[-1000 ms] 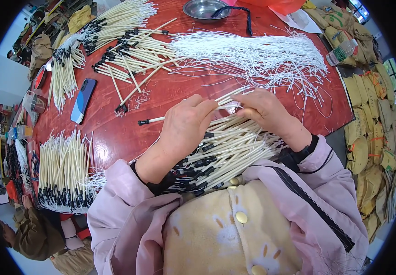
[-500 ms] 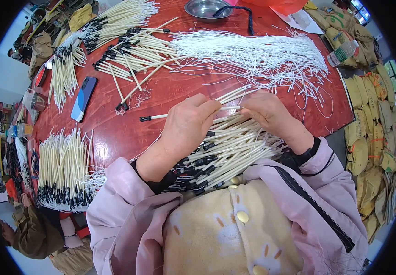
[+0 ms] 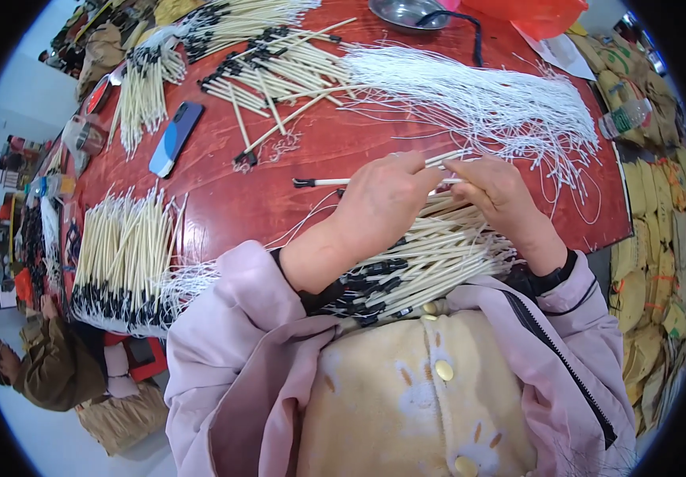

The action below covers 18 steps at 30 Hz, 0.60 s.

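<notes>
My left hand (image 3: 384,199) is closed over a thin cream stick (image 3: 328,182) with a black end that juts out to its left. Pale stick ends show past its fingertips. Close beside it, my right hand (image 3: 499,193) is closed, its thumb and fingers meeting at those ends. Whether it pinches a stick or a fine white string cannot be made out. Below both hands, against my body, lies a heap of cream sticks (image 3: 438,246) with black ends, partly covered by my left forearm.
On the red table (image 3: 224,207) lie a bundle of white strings (image 3: 486,95), loose sticks (image 3: 295,75), a row of sticks (image 3: 124,254) and a phone (image 3: 176,139). A metal bowl (image 3: 406,11) stands at the far edge. Stacked sacks (image 3: 649,222) line the right; a person (image 3: 57,358) is at left.
The view has shifted, so the table's contents sit further right. My hands stay together at the stick ends; my right fingers have come nearer to my left hand.
</notes>
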{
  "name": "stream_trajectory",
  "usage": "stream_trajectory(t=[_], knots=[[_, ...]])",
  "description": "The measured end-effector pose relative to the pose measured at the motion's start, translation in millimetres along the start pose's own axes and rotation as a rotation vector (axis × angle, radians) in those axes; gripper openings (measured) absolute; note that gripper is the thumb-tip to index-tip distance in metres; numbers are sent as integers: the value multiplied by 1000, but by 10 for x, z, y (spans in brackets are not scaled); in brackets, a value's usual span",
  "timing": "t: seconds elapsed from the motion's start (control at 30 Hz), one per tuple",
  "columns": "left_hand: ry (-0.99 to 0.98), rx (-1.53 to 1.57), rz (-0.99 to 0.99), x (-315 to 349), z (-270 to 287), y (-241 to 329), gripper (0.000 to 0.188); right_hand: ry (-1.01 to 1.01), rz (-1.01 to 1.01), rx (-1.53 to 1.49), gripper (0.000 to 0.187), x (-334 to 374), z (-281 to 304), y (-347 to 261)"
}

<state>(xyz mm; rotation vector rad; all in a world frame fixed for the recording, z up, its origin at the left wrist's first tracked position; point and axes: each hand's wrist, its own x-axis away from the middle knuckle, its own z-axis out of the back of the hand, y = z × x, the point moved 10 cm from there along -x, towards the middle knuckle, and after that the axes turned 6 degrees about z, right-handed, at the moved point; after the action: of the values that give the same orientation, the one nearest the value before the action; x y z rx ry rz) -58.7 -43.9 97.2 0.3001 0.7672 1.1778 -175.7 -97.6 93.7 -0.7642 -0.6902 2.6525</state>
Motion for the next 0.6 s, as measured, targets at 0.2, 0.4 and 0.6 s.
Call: stream_trajectory(t=[0.2,0.4,0.6], knots=[[130,-281,-50,135,319,226,38,-66,62,90,12,-95,-113,-125],[404,-336,419,748,1262,-262,49,-16,73,53,11,-68,56,-161],[392,294,685,1109,1201,-654,17,29,143,39,13,-32,79,-259]])
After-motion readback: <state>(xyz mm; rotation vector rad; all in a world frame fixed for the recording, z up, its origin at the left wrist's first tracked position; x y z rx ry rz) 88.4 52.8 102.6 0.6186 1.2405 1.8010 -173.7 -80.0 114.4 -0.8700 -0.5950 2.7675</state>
